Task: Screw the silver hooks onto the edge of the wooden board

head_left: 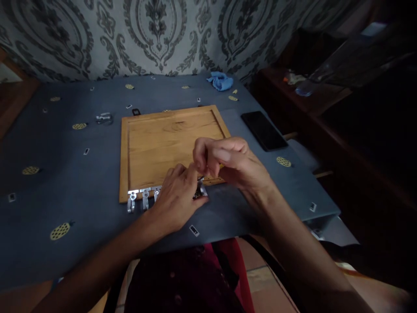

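A framed wooden board (163, 148) lies flat with a row of metal hooks (145, 198) along its near edge. My left hand (179, 195) rests over that edge, its bent fingers and thumb around a shiny metal hook (202, 190) at the right of the row. The fingers hide part of the row. Above the board's near right corner, my right hand (231, 163) is closed in a pinch close to the left fingertips. A small yellow bit shows by its palm, but what it holds is mostly hidden.
A loose metal hook piece (104, 118) lies left of the board on the patterned blue tablecloth (81, 174). A black phone (263, 130) lies to the right. A crumpled blue cloth (220, 81) is near the back edge, before a patterned curtain (156, 34).
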A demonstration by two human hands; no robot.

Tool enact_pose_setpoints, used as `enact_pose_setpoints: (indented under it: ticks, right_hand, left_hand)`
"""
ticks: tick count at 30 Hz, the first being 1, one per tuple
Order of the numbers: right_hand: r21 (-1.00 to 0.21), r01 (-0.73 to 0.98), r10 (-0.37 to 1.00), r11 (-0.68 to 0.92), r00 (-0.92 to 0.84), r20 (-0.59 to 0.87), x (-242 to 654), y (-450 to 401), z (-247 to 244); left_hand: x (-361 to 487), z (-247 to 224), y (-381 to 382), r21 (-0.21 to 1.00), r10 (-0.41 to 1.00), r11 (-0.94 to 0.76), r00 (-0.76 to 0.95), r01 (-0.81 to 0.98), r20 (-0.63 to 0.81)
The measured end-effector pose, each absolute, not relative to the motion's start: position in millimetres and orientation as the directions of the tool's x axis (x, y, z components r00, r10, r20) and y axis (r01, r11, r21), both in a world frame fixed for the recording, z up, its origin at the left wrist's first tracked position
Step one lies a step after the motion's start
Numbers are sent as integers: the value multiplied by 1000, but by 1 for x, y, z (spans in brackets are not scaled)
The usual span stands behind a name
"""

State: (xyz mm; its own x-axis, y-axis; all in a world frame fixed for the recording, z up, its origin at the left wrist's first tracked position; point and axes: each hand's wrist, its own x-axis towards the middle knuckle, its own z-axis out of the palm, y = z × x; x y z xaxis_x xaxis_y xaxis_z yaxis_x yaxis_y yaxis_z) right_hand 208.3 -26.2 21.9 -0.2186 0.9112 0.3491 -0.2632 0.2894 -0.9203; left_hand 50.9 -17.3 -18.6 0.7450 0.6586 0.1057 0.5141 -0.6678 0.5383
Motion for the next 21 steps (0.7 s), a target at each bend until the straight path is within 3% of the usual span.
enact_pose_setpoints:
  ticks: [3, 8, 21]
  right_hand:
    - [-909, -350, 909, 224, -262, 325, 203, -21, 21]
    - [-872, -416, 960, 259, 9, 281, 184, -21, 20]
    - [-850, -219, 815, 480, 469, 339, 161, -34, 13]
  left_hand:
    - [51, -19, -17, 547, 663, -662, 741, 512, 108]
    - [51, -17, -18, 511, 678, -661, 729, 550, 94]
    - [48, -16, -18, 524, 663, -673, 740, 521, 116]
